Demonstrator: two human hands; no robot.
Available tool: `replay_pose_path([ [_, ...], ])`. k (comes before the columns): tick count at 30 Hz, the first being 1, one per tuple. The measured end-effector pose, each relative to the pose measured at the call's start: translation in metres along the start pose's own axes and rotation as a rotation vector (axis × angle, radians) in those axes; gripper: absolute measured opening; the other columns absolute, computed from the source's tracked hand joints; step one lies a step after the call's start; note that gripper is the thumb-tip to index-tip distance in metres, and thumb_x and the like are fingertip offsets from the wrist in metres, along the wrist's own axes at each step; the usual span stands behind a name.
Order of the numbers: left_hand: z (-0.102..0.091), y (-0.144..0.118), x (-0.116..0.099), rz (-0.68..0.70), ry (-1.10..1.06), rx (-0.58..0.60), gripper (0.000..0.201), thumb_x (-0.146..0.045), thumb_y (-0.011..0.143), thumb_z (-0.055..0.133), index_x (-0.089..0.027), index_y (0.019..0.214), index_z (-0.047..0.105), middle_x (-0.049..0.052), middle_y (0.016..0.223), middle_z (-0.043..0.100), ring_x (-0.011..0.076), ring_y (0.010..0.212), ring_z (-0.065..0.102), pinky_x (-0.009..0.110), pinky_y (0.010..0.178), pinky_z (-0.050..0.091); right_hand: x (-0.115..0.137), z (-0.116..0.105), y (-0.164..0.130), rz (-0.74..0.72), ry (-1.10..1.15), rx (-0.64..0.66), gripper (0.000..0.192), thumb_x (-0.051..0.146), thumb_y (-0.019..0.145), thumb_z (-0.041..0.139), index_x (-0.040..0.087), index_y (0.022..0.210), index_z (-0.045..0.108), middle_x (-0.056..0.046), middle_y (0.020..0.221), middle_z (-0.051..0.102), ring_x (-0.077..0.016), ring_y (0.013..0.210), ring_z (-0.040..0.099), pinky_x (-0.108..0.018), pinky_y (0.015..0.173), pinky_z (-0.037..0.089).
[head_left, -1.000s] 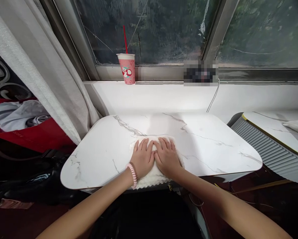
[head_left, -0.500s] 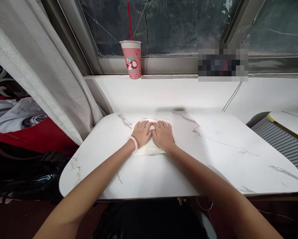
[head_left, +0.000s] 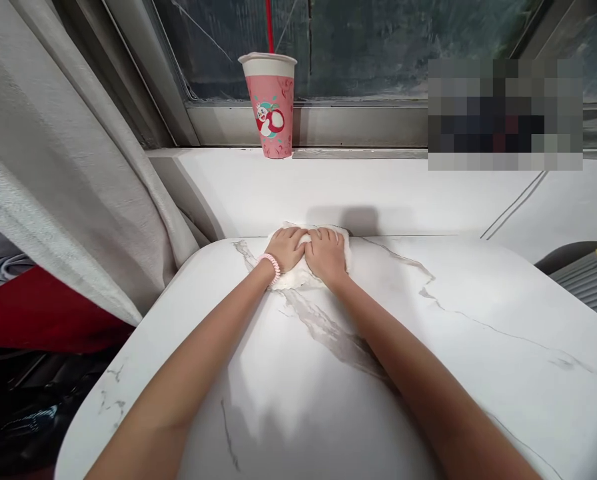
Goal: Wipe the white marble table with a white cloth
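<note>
1. Two bare hands, palms down: left hand (head_left: 287, 247) and right hand (head_left: 327, 253) side by side, thumbs close together. Fingers extended, pressing rather than gripping; neither hand is clasped.
2. Fluffy off-white cloth (head_left: 298, 275) lies flat beneath both palms, at 12 o'clock on the table, by its far edge. Contact with the wall behind: unclear.
3. White marble-patterned table with rounded corners (head_left: 278, 393), grey veins; forearms stretch across it from 7 and 5 o'clock.
4. Pink coiled bracelet (head_left: 272, 267) around left wrist.
5. Clock positions from the cloth: tapered pink paper cup with white rim (head_left: 277, 93) upright on the window ledge, between 11 and 12, red straw (head_left: 270, 27) in it; pale grey fabric curtain (head_left: 93, 160) at 10; red fabric item (head_left: 48, 313) near 9; pixelated patch (head_left: 503, 117) at 2, contents unreadable; grey ribbed panel (head_left: 591, 283) at 3.
</note>
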State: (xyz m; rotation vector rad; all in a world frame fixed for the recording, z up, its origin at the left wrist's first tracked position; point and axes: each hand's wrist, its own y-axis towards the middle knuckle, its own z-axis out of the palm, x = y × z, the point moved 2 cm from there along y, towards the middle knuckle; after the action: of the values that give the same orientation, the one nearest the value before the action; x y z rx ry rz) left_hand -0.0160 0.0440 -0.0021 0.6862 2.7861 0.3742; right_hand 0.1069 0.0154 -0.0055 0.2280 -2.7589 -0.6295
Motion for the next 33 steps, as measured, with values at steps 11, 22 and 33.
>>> replay_pose_path([
  [11, -0.017, -0.039, 0.056, -0.112, 0.091, -0.011, 0.046, -0.032, 0.097, 0.032, -0.018, 0.136, 0.052, 0.012, 0.141, 0.055, 0.0279, 0.130, 0.049, 0.049, 0.114, 0.032, 0.057, 0.010, 0.002, -0.128, 0.070, 0.071, 0.036, 0.023, 0.099, 0.039, 0.013, 0.125, 0.060, -0.016, 0.126, 0.060, -0.0282, 0.122, 0.045, -0.047, 0.111, 0.024],
  [22, -0.046, -0.158, 0.001, -0.040, 0.071, 0.024, 0.049, -0.036, 0.098, 0.026, -0.018, 0.137, 0.049, 0.012, 0.144, 0.051, 0.0264, 0.135, 0.044, 0.052, 0.118, 0.025, 0.086, -0.046, -0.114, -0.155, 0.159, 0.143, 0.041, 0.028, 0.100, 0.036, 0.013, 0.134, 0.054, -0.019, 0.138, 0.052, -0.0309, 0.136, 0.036, -0.065, 0.117, 0.006],
  [33, -0.086, -0.299, -0.026, -0.153, 0.120, -0.009, 0.053, -0.039, 0.099, 0.022, -0.016, 0.141, 0.045, 0.014, 0.144, 0.051, 0.0272, 0.137, 0.043, 0.052, 0.118, 0.027, 0.145, -0.088, -0.211, -0.351, 0.254, 0.267, 0.052, 0.032, 0.099, 0.036, 0.005, 0.143, 0.045, -0.025, 0.149, 0.043, -0.0363, 0.143, 0.030, -0.066, 0.117, 0.006],
])
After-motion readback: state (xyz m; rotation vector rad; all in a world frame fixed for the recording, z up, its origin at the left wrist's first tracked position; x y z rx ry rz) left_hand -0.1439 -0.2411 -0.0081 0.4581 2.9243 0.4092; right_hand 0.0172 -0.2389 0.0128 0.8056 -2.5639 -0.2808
